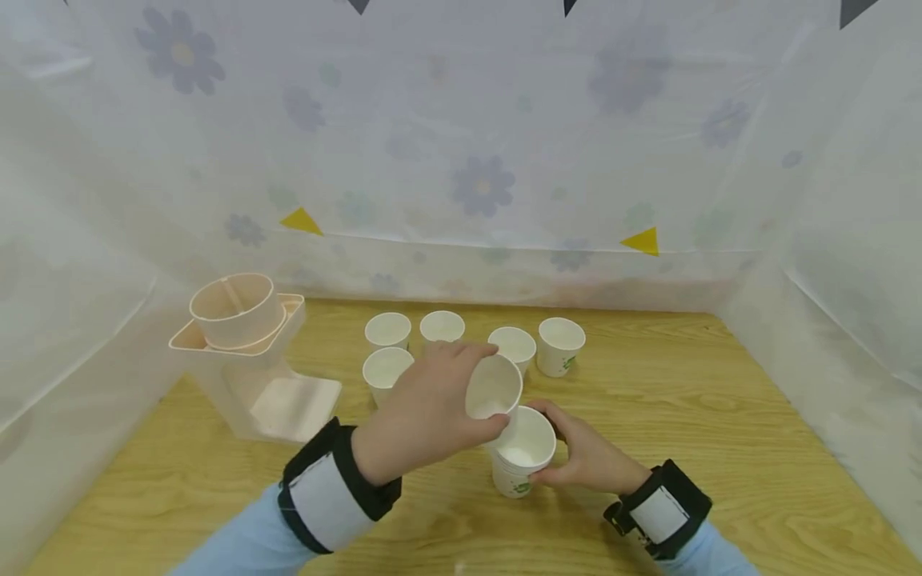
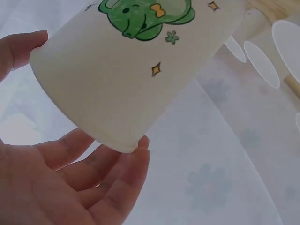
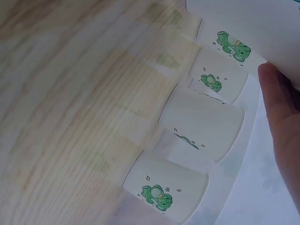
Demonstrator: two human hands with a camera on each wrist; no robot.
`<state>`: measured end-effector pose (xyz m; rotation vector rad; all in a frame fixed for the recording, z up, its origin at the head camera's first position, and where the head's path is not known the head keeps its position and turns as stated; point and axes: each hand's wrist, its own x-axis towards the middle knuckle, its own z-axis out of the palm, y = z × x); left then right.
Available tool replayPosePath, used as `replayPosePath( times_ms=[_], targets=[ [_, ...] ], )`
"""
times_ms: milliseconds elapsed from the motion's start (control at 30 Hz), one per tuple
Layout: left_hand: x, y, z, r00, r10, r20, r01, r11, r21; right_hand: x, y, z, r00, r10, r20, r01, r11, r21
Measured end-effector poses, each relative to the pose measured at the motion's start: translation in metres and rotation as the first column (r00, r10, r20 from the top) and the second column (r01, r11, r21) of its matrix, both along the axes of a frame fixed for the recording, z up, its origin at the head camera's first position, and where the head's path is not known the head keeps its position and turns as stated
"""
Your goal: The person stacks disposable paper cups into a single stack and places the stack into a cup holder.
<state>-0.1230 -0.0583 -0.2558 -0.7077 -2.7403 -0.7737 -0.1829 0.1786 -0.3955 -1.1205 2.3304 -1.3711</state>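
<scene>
My left hand (image 1: pixel 432 400) grips a white paper cup (image 1: pixel 494 388) near its rim, thumb and fingers on opposite sides, with the cup tilted. In the left wrist view this cup (image 2: pixel 117 79) bears a green cartoon animal and small stars. Directly below and to its right, my right hand (image 1: pixel 591 458) holds another white paper cup (image 1: pixel 528 438) around its upper side. A second rim line shows just under that cup's lip. The two held cups overlap in the head view. Part of the right-hand cup (image 3: pixel 262 28) fills a corner of the right wrist view.
Several more paper cups (image 1: pixel 562 346) stand upright on the wooden table (image 1: pixel 648 376) beyond my hands. At the left stands a cream-coloured plastic stand (image 1: pixel 295 408) with a round open top (image 1: pixel 241 316). White flower-patterned sheeting (image 1: pixel 446 160) encloses the back and sides.
</scene>
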Motion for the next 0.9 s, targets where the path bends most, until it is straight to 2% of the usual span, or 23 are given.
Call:
replayPosePath(
  times_ms=[133, 267, 400, 600, 900],
  targets=[
    [-0.005, 0.013, -0.003, 0.997, -0.075, 0.03, 0.074, 0.997, 0.03, -0.001, 0.001, -0.003, 1.0, -0.005, 0.002, 0.005, 1.0, 0.02],
    [-0.01, 0.023, -0.011, 0.992, -0.109, 0.06, 0.108, 0.994, 0.008, -0.002, 0.001, -0.005, 1.0, -0.014, 0.005, 0.014, 0.999, 0.046],
    [-0.014, 0.03, -0.02, 0.991, -0.104, 0.085, 0.108, 0.993, -0.041, -0.002, 0.002, -0.006, 1.0, -0.019, -0.011, 0.019, 0.998, 0.056],
    [-0.018, 0.036, -0.032, 0.99, -0.13, 0.058, 0.136, 0.985, -0.105, -0.001, 0.002, -0.005, 0.999, -0.025, -0.021, 0.026, 0.997, 0.066],
    [-0.019, 0.038, -0.036, 0.99, -0.129, 0.048, 0.135, 0.982, -0.131, 0.001, 0.003, -0.002, 0.998, -0.045, -0.032, 0.047, 0.996, 0.078]
  ],
)
